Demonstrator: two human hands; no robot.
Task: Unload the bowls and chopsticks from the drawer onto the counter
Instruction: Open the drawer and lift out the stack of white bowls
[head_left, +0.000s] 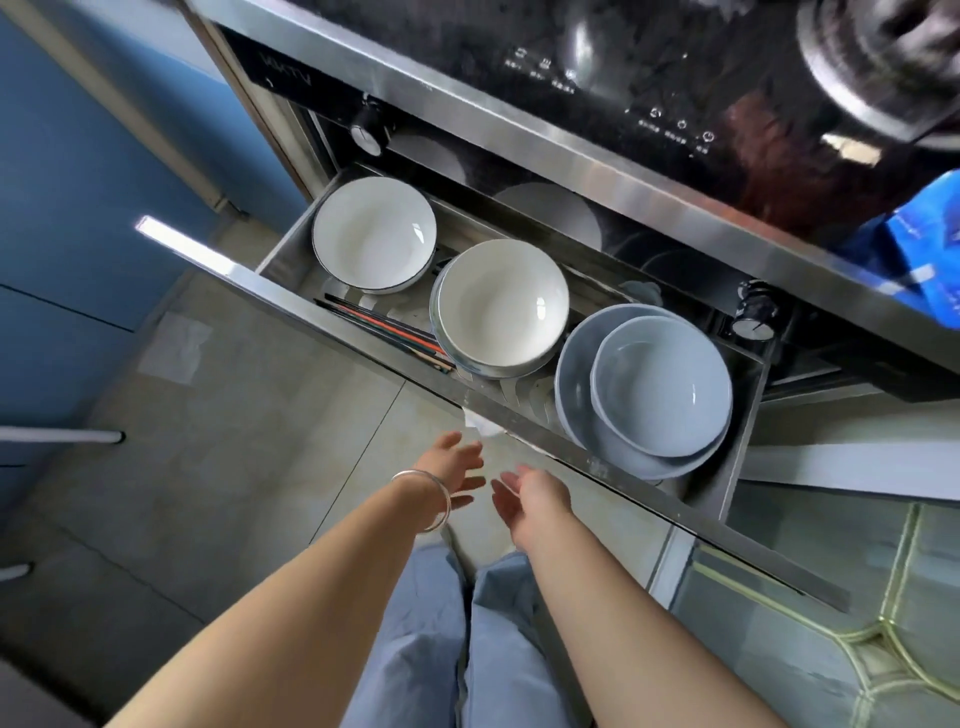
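Bowls sit in open drawer (519, 410) under cooktop (623, 78): white bowl (374, 234) at left, white bowl stack (501, 306) in middle, blue bowl (662, 387) nested in larger blue bowl (574, 384) at right. Chopsticks (384, 330) lie along drawer front, beside middle stack. Left hand (457, 467) and right hand (530, 493) hover before drawer front, fingers spread, holding nothing. Bracelet (431, 493) on left wrist.

Chopsticks (387, 332) partly under bowl (501, 306); count unclear.

Home kitchen: cooktop (649, 78), dish drawer (363, 332) with bowls (498, 306)
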